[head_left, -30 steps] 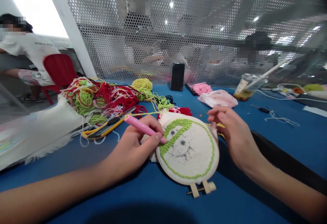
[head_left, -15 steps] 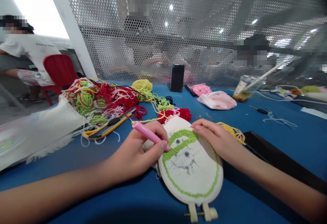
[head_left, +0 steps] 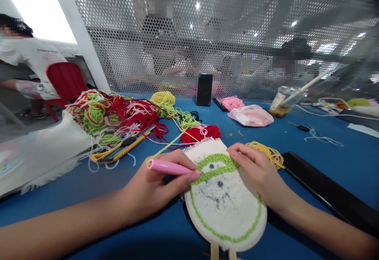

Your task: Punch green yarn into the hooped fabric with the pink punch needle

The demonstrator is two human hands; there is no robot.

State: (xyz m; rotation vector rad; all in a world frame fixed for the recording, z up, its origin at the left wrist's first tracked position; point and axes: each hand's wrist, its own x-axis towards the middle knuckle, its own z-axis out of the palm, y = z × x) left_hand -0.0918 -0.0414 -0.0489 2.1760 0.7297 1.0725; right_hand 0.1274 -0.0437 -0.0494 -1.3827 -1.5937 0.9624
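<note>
A pink punch needle (head_left: 170, 167) is pinched in my left hand (head_left: 154, 187), its tip end at the left end of the green looped band on the cloth. Light green yarn (head_left: 170, 144) runs from the tool's back end toward the pile behind. White cloth is stretched in a wooden embroidery hoop (head_left: 188, 210), with a green outline and dark marks on it. My right hand (head_left: 263, 175) grips the hoop's upper right edge, fingertips resting on the cloth beside the green band. Whatever lies under the cloth is hidden.
A tangled yarn pile (head_left: 118, 112) and a yellow utility knife (head_left: 126, 145) lie left. Behind are a phone (head_left: 204, 90), red yarn (head_left: 197, 134) and a pink plastic bag (head_left: 251, 115). A cup with a straw (head_left: 280, 104) and a long black object (head_left: 319, 189) are right.
The hoop has shifted slightly right and closer to me, its screw end now partly out of view. The punch needle leans flatter, and its yarn strand rises more steeply. Both hands keep their hold.
</note>
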